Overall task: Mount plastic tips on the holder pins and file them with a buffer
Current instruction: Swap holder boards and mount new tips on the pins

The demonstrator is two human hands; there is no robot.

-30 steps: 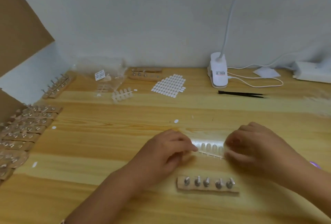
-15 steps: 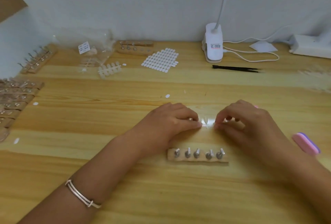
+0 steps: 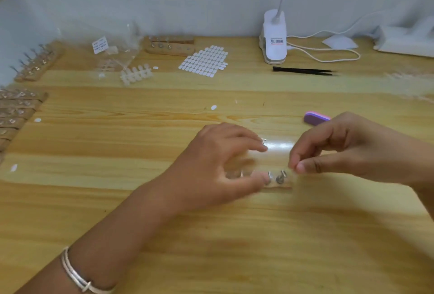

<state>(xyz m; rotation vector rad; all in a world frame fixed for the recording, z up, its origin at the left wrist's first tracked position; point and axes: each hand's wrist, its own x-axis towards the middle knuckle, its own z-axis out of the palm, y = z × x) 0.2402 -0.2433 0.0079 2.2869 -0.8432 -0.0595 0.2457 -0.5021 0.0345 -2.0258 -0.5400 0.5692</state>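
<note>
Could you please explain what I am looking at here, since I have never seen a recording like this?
There is no machine: a person works with bare hands, filmed by one camera worn on the head, looking down. The wooden table carries a small holder with metal pins, a purple buffer, black tweezers, a white clip lamp, a sheet of white stickers and more holders at the left. The left hand is open over the holder. The right hand pinches what looks like a small clear plastic tip, though it is blurred.
</note>
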